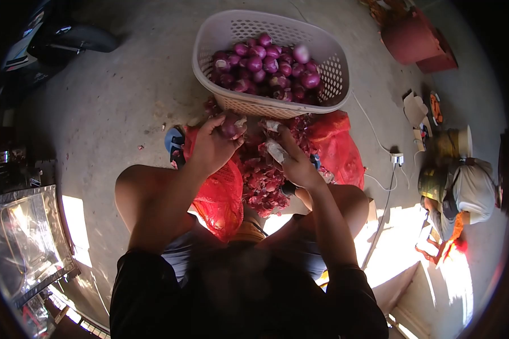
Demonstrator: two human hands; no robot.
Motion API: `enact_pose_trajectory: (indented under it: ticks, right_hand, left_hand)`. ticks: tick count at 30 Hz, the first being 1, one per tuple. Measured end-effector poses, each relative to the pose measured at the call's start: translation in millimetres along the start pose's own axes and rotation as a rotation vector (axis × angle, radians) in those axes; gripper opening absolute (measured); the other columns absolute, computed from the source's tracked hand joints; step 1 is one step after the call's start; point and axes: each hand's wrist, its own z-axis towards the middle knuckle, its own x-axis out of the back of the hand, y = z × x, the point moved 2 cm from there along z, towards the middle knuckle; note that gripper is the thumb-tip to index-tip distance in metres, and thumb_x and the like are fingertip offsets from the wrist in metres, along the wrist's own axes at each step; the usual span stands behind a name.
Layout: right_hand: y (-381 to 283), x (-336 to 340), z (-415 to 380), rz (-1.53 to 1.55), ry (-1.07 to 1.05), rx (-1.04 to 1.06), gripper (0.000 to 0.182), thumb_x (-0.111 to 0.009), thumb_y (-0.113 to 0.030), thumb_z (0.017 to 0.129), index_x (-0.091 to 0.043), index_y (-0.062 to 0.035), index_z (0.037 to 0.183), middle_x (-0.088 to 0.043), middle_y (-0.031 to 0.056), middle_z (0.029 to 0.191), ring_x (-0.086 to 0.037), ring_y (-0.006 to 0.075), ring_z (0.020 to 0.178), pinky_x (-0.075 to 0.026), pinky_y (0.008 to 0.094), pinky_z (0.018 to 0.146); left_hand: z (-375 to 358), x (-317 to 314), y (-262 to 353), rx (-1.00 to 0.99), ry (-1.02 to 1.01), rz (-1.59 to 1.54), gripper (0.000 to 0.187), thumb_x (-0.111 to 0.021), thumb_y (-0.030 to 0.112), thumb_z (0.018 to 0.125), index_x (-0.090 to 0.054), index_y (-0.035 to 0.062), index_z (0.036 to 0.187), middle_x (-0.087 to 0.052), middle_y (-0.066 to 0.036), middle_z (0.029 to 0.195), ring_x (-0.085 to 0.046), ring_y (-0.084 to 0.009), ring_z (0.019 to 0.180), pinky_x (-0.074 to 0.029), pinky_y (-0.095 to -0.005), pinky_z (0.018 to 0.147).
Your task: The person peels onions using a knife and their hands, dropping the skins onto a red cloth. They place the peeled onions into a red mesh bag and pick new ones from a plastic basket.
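My left hand (212, 141) is closed round a red onion (232, 126) with some loose papery skin on it. To its right, my right hand (297, 161) has its fingers curled in, with white wrapping (276, 151) on thumb and finger; whatever they pinch is too small to make out. The hands are apart. Just beyond them stands a pale plastic basket (271, 104) with many purple-red onions (266, 65) inside. Below, between my legs, lies a heap of onion skins (263, 183). A red mesh bag (220, 198) lies under my left forearm, another red bag (339, 147) beyond my right hand.
A white power strip (397, 159) with cables lies on the floor at right. Farther right another person (472, 189) bends low beside a bucket (464, 141). A red tub (410, 37) stands back right, a motorbike (68, 42) back left. A clear-covered case (25, 237) is at left.
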Motion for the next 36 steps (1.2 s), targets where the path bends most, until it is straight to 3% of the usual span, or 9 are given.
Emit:
enact_pose_trajectory:
  ticks: [8,12,18,20,26,27,30,33,36]
  right_hand:
    - [3,-12,6,-0.137,0.076,0.151,0.055,-0.051,-0.012,0.089,-0.021,-0.0008,0.133,-0.045,0.0176,0.124,-0.046,0.0227,0.114,-0.035,0.0305,0.095]
    - [-8,-12,7,-0.116,0.062,0.276,0.049,-0.053,-0.010,0.087,-0.027,-0.0026,0.129,-0.049,0.0160,0.119,-0.048,0.0228,0.111,-0.036,0.0305,0.093]
    - [-10,-13,11,-0.122,0.035,0.200,0.040,-0.054,-0.007,0.086,-0.033,-0.0044,0.121,-0.050,0.0145,0.117,-0.050,0.0214,0.107,-0.038,0.0314,0.090]
    - [-9,-13,11,-0.090,0.033,0.209,0.041,-0.055,-0.007,0.085,-0.034,-0.0049,0.120,-0.053,0.0151,0.113,-0.053,0.0241,0.104,-0.039,0.0313,0.088]
    - [-3,-13,15,-0.252,0.092,0.260,0.044,-0.057,-0.004,0.082,-0.034,-0.0062,0.120,-0.058,0.0182,0.101,-0.057,0.0349,0.098,-0.043,0.0319,0.082]
    - [-2,-13,15,-0.273,0.095,0.269,0.045,-0.057,-0.004,0.081,-0.035,-0.0063,0.120,-0.059,0.0188,0.100,-0.057,0.0365,0.097,-0.043,0.0320,0.081]
    - [-6,-14,15,-0.237,0.016,0.263,0.043,-0.049,0.007,0.084,-0.030,-0.0046,0.121,-0.051,0.0102,0.107,-0.049,0.0146,0.096,-0.040,0.0254,0.083]
    - [-3,-14,16,-0.246,0.086,0.317,0.047,-0.055,0.001,0.079,-0.034,-0.0054,0.120,-0.058,0.0193,0.103,-0.057,0.0349,0.099,-0.042,0.0304,0.082]
    - [3,-13,15,-0.220,0.110,0.428,0.048,-0.056,0.001,0.079,-0.033,-0.0043,0.121,-0.058,0.0180,0.105,-0.057,0.0309,0.100,-0.041,0.0297,0.084]
  left_hand:
    - [-3,-30,-22,0.033,-0.044,-0.019,0.038,-0.045,0.027,0.084,-0.047,0.0049,0.115,-0.054,-0.008,0.111,-0.048,-0.0229,0.106,-0.033,-0.0380,0.095]
    - [0,-37,-26,0.007,-0.011,0.066,0.036,-0.042,0.029,0.087,-0.050,0.0045,0.112,-0.056,-0.006,0.106,-0.051,-0.0192,0.098,-0.038,-0.0355,0.089]
    - [8,-30,-29,-0.133,0.207,0.383,0.037,-0.036,0.035,0.090,-0.051,0.0054,0.105,-0.059,-0.004,0.095,-0.055,-0.0150,0.084,-0.043,-0.0297,0.074]
    - [5,-31,-26,-0.134,0.219,0.464,0.039,-0.035,0.041,0.090,-0.052,0.0067,0.099,-0.059,-0.003,0.086,-0.056,-0.0127,0.071,-0.044,-0.0270,0.058]
    - [4,-30,-21,-0.034,0.279,0.558,0.043,-0.030,0.046,0.093,-0.052,0.0097,0.103,-0.061,-0.002,0.091,-0.058,-0.0104,0.075,-0.045,-0.0267,0.057]
    - [3,-29,-20,-0.027,0.268,0.561,0.043,-0.030,0.046,0.093,-0.052,0.0096,0.103,-0.062,-0.002,0.090,-0.058,-0.0108,0.075,-0.046,-0.0265,0.057]
    - [3,-23,-18,-0.029,0.253,0.526,0.044,-0.029,0.045,0.094,-0.051,0.0090,0.104,-0.061,-0.003,0.092,-0.059,-0.0129,0.078,-0.047,-0.0274,0.062]
    - [5,-25,-21,-0.065,0.215,0.374,0.045,-0.029,0.045,0.094,-0.050,0.0084,0.110,-0.059,-0.006,0.100,-0.058,-0.0155,0.088,-0.047,-0.0320,0.073]
    - [6,-38,-21,-0.059,0.033,0.233,0.048,-0.029,0.045,0.094,-0.045,0.0084,0.119,-0.055,-0.006,0.111,-0.054,-0.0171,0.097,-0.043,-0.0371,0.083]
